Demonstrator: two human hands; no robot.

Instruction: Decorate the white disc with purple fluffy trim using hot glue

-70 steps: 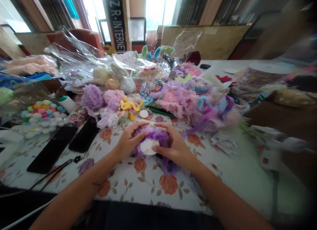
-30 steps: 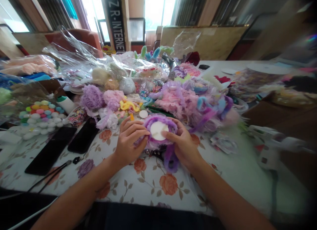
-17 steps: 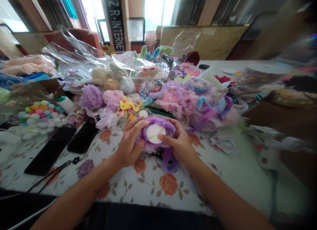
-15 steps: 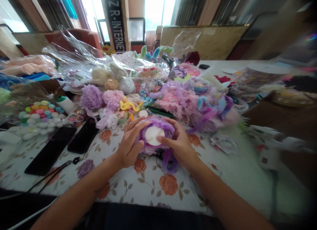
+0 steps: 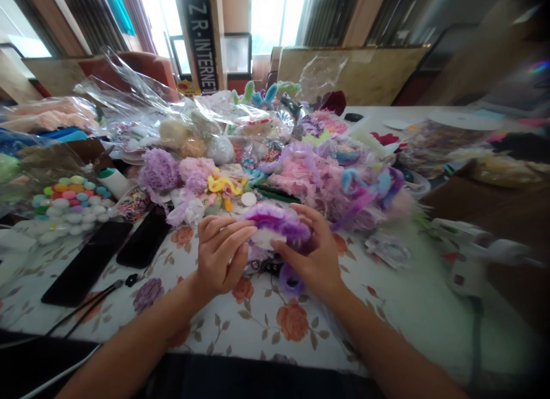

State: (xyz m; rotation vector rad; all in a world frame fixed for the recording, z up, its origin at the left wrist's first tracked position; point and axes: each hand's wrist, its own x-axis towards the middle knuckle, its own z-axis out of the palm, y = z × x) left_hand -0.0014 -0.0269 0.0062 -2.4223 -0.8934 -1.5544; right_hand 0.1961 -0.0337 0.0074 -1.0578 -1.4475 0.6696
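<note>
A fluffy purple ring (image 5: 292, 224) with a white disc (image 5: 263, 237) on its near side is held tilted above the flowered cloth. My right hand (image 5: 315, 253) grips it from the right, thumb on the white disc and fingers behind the fuzz. At the left edge, my left hand (image 5: 226, 247) has its fingers bent together against the ring, the fingertips reaching the fuzz. A loop of purple fuzzy strip (image 5: 292, 280) hangs below on the cloth. Under the ring lies a small dark object (image 5: 270, 267), partly hidden.
Two black phones (image 5: 88, 261) lie to the left, near bagged pompoms (image 5: 71, 201). A glue gun (image 5: 466, 256) stands on the right beside a cardboard box (image 5: 507, 227). Behind the hands is a heap of pink and purple fuzzy material (image 5: 309, 173), with a loose white disc (image 5: 248, 199) in front.
The ring has tipped, so its white disc shows as a narrow shape instead of a full circle. My left hand has shifted slightly left, its fingers closer together.
</note>
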